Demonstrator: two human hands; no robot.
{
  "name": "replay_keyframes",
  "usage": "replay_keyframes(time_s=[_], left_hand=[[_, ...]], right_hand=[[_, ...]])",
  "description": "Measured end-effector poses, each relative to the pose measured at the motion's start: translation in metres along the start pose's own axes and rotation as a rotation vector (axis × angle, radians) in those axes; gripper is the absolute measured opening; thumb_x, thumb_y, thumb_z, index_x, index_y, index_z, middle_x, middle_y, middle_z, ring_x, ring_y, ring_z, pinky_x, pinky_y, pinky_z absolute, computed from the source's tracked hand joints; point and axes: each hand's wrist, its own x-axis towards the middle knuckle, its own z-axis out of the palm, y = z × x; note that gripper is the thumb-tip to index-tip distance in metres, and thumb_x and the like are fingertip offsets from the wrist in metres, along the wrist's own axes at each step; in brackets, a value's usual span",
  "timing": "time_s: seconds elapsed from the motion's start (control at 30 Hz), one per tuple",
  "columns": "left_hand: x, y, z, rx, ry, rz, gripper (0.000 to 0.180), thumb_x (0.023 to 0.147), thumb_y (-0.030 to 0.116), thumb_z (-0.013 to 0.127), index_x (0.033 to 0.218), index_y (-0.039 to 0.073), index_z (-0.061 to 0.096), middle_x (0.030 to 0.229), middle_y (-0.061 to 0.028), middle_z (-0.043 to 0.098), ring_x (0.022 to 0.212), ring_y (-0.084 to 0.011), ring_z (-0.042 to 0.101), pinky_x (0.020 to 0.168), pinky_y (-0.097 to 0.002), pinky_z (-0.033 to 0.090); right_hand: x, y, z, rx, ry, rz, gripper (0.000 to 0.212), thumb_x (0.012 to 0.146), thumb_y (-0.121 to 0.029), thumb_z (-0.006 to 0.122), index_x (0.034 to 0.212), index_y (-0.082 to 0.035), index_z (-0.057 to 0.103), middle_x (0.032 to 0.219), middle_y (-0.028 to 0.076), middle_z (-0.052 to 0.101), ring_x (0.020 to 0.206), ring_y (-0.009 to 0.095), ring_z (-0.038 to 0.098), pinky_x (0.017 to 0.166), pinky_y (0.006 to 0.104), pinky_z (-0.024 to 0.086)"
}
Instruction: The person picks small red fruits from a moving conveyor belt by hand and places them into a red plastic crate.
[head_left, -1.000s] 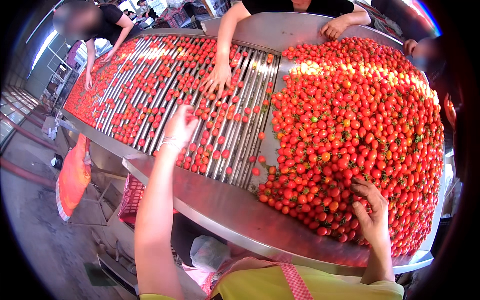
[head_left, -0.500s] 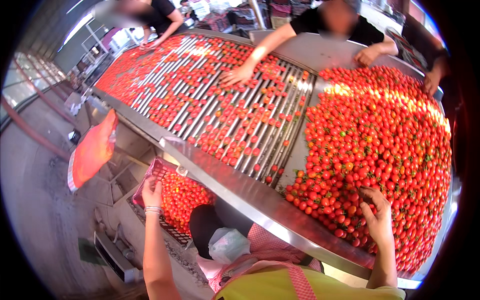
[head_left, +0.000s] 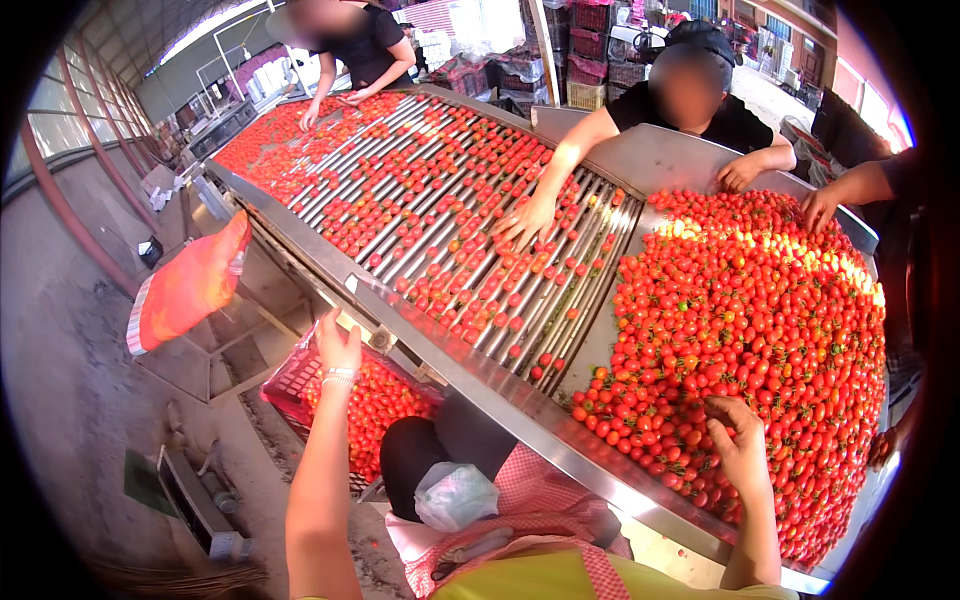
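Small red tomatoes lie in a deep heap on the metal sorting table at the right. Over the near left part of this heap, my right hand has its fingers bent, thumb and forefinger apart, touching or just above the fruit. My left hand is raised over the dark red plastic crate, close to the table's outer edge. Its fingers are parted and no tomato shows in them. More tomatoes fill the crate, partly hidden by my forearm.
Tomatoes are spread over the metal rollers. Across the table, a co-worker's hand reaches onto them; other people work at the far left and right. A metal rim runs before me. An orange sack hangs at left.
My left hand has moved up and right, nearer the table's edge. My right hand stays at the heap. The co-worker's hand has shifted right across the rollers, and the whole view has tilted upward.
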Motion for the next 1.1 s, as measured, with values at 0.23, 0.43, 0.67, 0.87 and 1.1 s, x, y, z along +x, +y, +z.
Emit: replay_keyframes(time_s=[0.23,0.43,0.67,0.87,1.1], left_hand=[[0.044,0.070,0.062,0.153,-0.124,0.026,0.058,0.078,0.028,0.066,0.129,0.010,0.046,0.141,-0.0205,0.037,0.133,-0.0410,0.029,0.108,-0.0553,0.022],[0.054,0.098,0.062,0.418,-0.386,-0.168,0.066,0.080,0.035,0.064,0.137,0.014,0.040,0.148,-0.0146,0.030,0.141,-0.0346,0.016,0.111,-0.0617,0.009],[0.062,0.091,0.061,0.456,-0.408,-0.170,0.062,0.080,0.035,0.065,0.134,0.012,0.044,0.148,-0.0144,0.030,0.140,-0.0324,0.020,0.110,-0.0630,0.010],[0.065,0.090,0.067,0.514,-0.461,-0.178,0.053,0.083,0.031,0.059,0.132,0.014,0.047,0.148,-0.0126,0.031,0.141,-0.0304,0.020,0.109,-0.0637,0.012],[0.061,0.092,0.066,0.557,-0.471,-0.189,0.047,0.085,0.030,0.057,0.130,0.017,0.050,0.148,-0.0080,0.033,0.141,-0.0281,0.020,0.109,-0.0630,0.014]], right_hand=[[0.002,0.004,0.006,-0.051,-0.082,0.025,0.026,0.081,-0.003,0.061,0.107,0.004,0.061,0.100,0.019,0.065,0.095,0.030,0.063,0.085,0.0343,0.048],[0.006,0.009,0.034,0.028,-0.250,0.086,0.026,0.085,-0.005,0.062,0.109,0.003,0.061,0.096,0.013,0.066,0.089,0.019,0.064,0.077,0.0287,0.050],[0.007,0.029,0.075,-0.202,-0.449,-0.267,0.031,0.079,-0.010,0.066,0.109,-0.001,0.060,0.116,0.019,0.057,0.105,0.036,0.058,0.089,0.0374,0.048],[0.023,0.035,0.099,-0.738,-0.547,-0.224,0.070,0.081,-0.028,0.066,0.140,-0.011,0.033,0.146,0.027,0.021,0.128,0.045,0.033,0.105,0.0565,0.029],[0.062,0.028,0.137,-0.997,-0.789,0.004,0.095,0.075,-0.035,0.071,0.148,-0.013,0.015,0.150,0.026,0.014,0.126,0.046,0.037,0.101,0.0561,0.034]])
